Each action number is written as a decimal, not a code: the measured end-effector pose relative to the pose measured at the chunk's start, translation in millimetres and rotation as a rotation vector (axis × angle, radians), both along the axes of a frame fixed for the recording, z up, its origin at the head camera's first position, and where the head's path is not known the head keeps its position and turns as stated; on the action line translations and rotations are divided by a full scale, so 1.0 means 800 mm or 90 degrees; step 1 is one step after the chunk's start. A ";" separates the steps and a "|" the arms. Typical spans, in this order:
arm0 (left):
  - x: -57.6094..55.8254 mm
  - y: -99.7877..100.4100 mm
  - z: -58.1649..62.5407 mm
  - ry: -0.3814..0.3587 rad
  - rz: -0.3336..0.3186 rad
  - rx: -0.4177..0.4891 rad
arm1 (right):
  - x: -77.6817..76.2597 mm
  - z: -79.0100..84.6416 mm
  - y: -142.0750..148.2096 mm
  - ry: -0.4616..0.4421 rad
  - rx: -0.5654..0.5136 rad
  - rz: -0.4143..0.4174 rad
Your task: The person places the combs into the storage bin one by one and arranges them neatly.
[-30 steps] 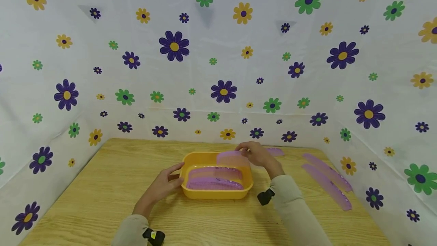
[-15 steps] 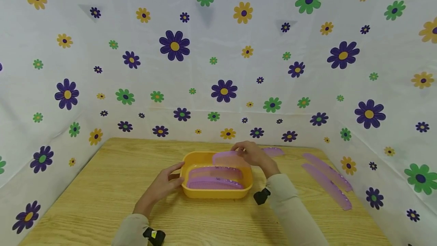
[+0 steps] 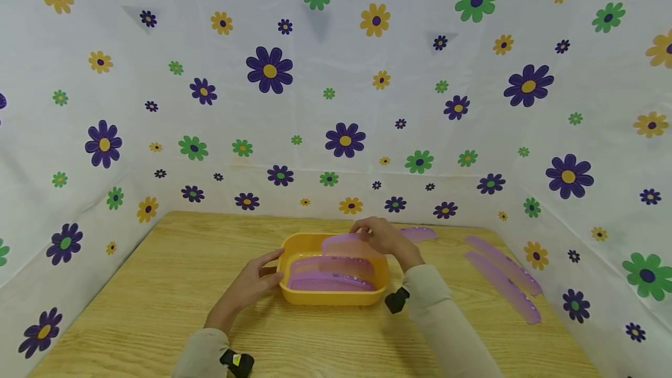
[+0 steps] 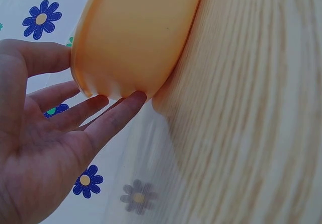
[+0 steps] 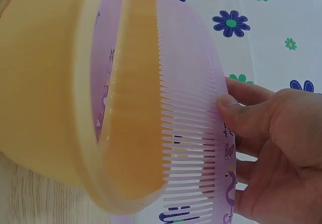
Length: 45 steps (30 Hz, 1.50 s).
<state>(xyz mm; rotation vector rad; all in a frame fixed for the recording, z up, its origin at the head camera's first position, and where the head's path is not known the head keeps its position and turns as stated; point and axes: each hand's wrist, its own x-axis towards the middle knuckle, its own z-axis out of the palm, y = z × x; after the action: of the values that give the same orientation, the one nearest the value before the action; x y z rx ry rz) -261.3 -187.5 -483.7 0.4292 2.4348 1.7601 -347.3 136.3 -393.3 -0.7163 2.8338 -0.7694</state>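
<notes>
A yellow plastic tub (image 3: pixel 336 298) stands on the table, with purple combs (image 3: pixel 328 282) lying inside it. My left hand (image 3: pixel 251 286) touches the tub's left end; in the left wrist view its fingers (image 4: pixel 95 105) are extended and spread, with their tips against the tub wall (image 4: pixel 136 38). My right hand (image 3: pixel 385 237) pinches a translucent purple comb (image 3: pixel 343 245) by its spine over the tub's back right part. In the right wrist view, the thumb (image 5: pixel 241 110) lies on the near face of this comb (image 5: pixel 188 63), whose teeth point toward the tub.
Two more purple combs (image 3: pixel 503 286) lie slanted at the right of the wooden table (image 3: pixel 173 273). Another comb (image 3: pixel 419 233) lies at the back, partly behind the right hand. Flower-printed white sheeting (image 3: pixel 294 115) surrounds the table's back and sides.
My right hand has moved a little to the left with the comb, further over the tub. The left hand and the tub have stayed in place.
</notes>
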 end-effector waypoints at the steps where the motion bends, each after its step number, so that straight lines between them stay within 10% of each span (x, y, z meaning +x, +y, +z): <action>1: 0.000 0.000 0.000 0.000 0.000 0.001 | 0.000 0.000 -0.001 -0.001 0.001 -0.001; 45: -0.001 -0.001 0.000 -0.006 0.012 -0.010 | -0.019 0.011 -0.037 -0.051 0.075 0.016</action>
<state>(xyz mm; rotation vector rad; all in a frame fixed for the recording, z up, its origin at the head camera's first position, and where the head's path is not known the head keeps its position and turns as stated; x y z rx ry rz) -262.4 -187.9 -483.6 0.3953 2.4529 1.7443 -362.3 106.6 -384.1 -0.6861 2.7654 -0.6066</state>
